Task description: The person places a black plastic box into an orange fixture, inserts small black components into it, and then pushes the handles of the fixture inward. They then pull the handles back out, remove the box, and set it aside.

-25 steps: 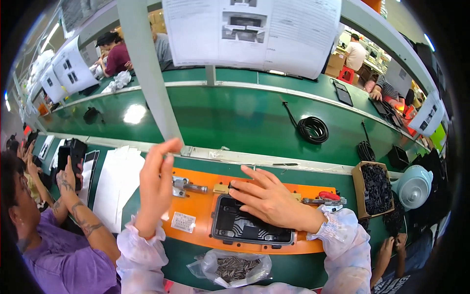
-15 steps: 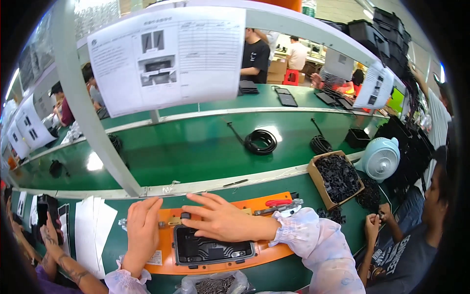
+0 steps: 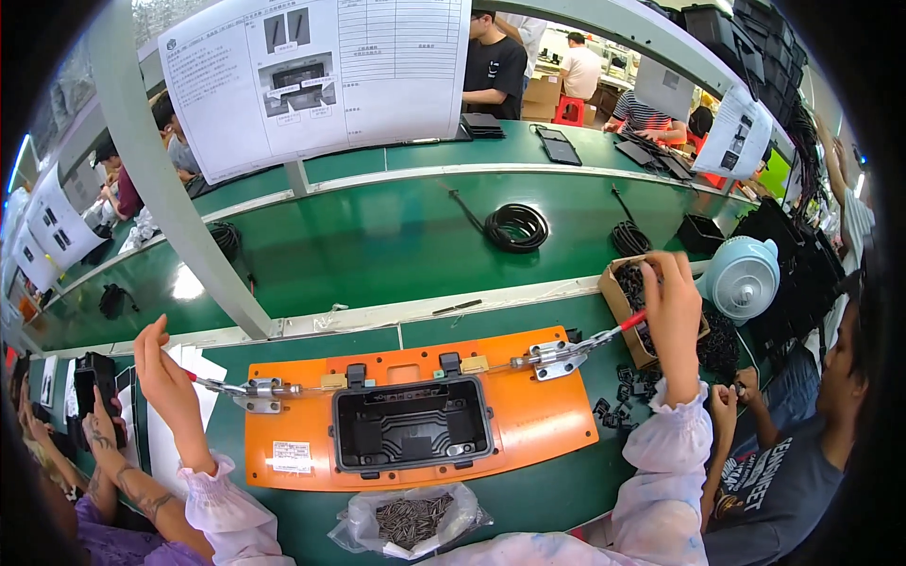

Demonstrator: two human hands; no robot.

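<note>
An open black plastic case (image 3: 415,439) sits in an orange fixture plate (image 3: 547,424), with two black lugs along its far edge. Toggle clamps stand at both ends of that edge, their rods reaching toward brass-coloured blocks. At the left toggle clamp (image 3: 264,394), my left hand (image 3: 170,391) is beside the red handle tip, fingers stretched out. My right hand (image 3: 672,316) meets the red handle of the right toggle clamp (image 3: 557,358) at the palm. Its fingers point up, loosely bent and apart, not wrapped round the handle.
A clear bag of small metal screws (image 3: 413,521) lies in front of the fixture. Behind my right hand is a cardboard box (image 3: 618,307) of small black parts, near a light-blue fan (image 3: 743,283). White paper sheets (image 3: 193,368) lie left. Co-workers sit close on both sides.
My hands have moved apart from over the black case to the two clamps. Both clamp handles now point outward, the right one away from the fixture. The case is uncovered.
</note>
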